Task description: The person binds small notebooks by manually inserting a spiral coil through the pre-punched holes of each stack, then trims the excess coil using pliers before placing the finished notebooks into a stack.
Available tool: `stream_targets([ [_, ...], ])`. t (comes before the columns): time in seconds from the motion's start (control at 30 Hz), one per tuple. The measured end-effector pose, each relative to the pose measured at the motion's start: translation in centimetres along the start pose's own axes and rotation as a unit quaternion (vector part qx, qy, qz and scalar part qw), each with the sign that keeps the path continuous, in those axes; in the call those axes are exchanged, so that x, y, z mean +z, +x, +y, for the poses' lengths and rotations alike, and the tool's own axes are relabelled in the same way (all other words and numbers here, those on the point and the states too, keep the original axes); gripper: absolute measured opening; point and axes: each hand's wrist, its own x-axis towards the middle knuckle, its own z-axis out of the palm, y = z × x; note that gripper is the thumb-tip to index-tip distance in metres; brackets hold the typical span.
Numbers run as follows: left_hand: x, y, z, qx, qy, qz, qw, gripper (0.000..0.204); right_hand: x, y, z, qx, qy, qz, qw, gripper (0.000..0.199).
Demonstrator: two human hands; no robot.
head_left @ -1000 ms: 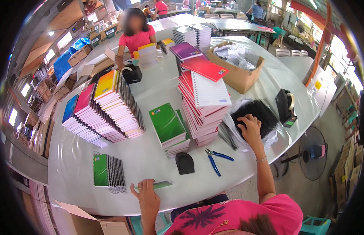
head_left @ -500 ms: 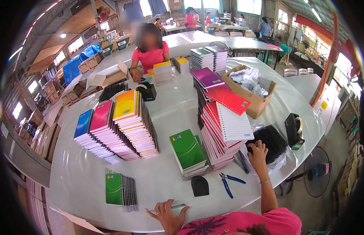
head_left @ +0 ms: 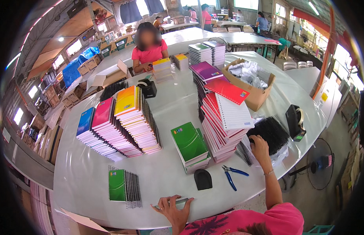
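Little has shifted on the white table (head_left: 88,176) since a moment ago; only the view has tipped slightly, while both hands keep their places. At the near edge, the left hand (head_left: 175,207) lies flat with fingers spread, pressing on a thin grey-green strip (head_left: 181,201) rather than gripping it. Out to the side, the right hand (head_left: 259,148) reaches into a heap of black wire binding coils (head_left: 271,132); its fingers curl among the coils, though whether they actually hold one cannot be told.

Between the two hands rest a small black curved pad (head_left: 203,179) and blue-handled pliers (head_left: 231,175). Just beyond them sits a short stack of green-covered spiral notebooks (head_left: 189,145), and beside it, next to the coils, a tall leaning stack of red-covered notebooks topped by white lined pages (head_left: 225,117). Further left, a single green notebook with loose wire combs (head_left: 123,186) lies alone, and behind it fanned rows of blue, pink and orange notebooks (head_left: 117,121) spread across the table. To the right stand a black tape dispenser (head_left: 295,122) and an open cardboard box of clear plastic wrapping (head_left: 249,80). Across the table, a person in a pink shirt (head_left: 150,51) sits at work.
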Motion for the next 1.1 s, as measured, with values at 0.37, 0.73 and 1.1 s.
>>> stream_targets([
  [0.37, 0.5, -0.2, 0.0, 0.008, 0.017, 0.044, 0.999, 0.047, -2.1, 1.4, -0.4, 0.044, 0.067, 0.048, 0.996, 0.02],
  [0.73, 1.8, -0.4, -1.0, 0.03, 0.028, 0.093, 0.995, 0.042, -5.9, -1.6, -2.1, -0.004, 0.169, 0.039, 0.985, 0.019],
  [1.1, 0.8, -0.9, 0.4, 0.051, -0.001, 0.08, 0.995, 0.035, -5.0, -7.0, -10.2, -0.16, 0.404, -0.305, 0.848, 0.024],
])
